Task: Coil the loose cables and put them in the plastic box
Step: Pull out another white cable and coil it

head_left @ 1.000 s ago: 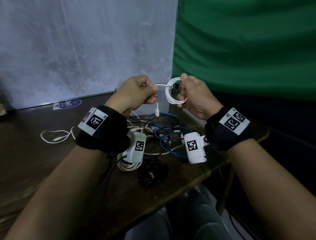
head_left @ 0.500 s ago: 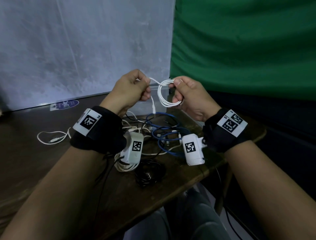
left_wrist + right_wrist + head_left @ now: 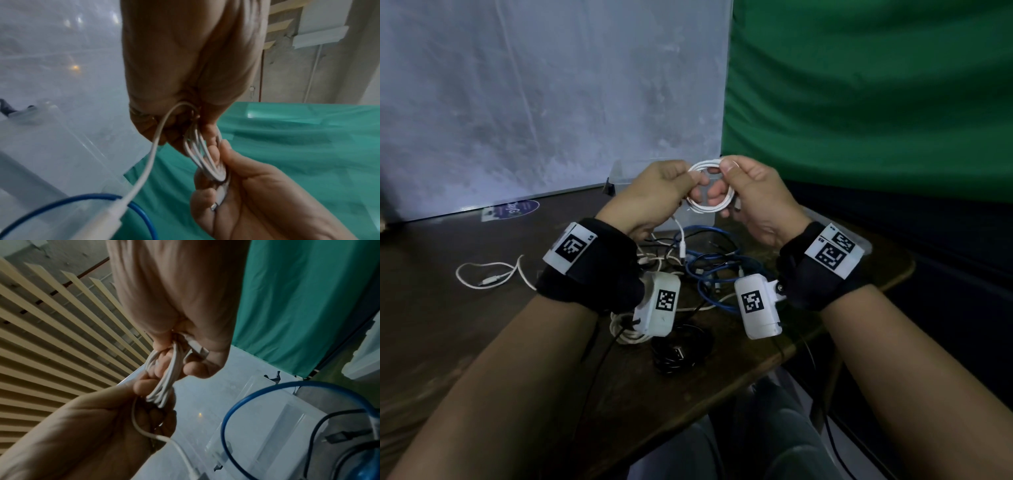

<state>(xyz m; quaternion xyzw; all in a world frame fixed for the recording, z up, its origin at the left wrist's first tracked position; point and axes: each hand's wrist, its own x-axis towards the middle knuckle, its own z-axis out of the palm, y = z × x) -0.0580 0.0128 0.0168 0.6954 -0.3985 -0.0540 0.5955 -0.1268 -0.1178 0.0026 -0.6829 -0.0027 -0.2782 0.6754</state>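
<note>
Both hands on white cable coil above dark wooden table.

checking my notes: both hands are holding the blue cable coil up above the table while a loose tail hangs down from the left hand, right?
Not quite: the coil held up by the left hand and right hand is the thin white cable, not blue, as the head view shows. The blue cable lies on the dark wooden table. The rest stands: a loose white tail hangs from the left hand.

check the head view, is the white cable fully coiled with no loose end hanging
No: a loose tail of the white cable hangs from the left hand toward the table, while the right hand holds the coil.
</note>
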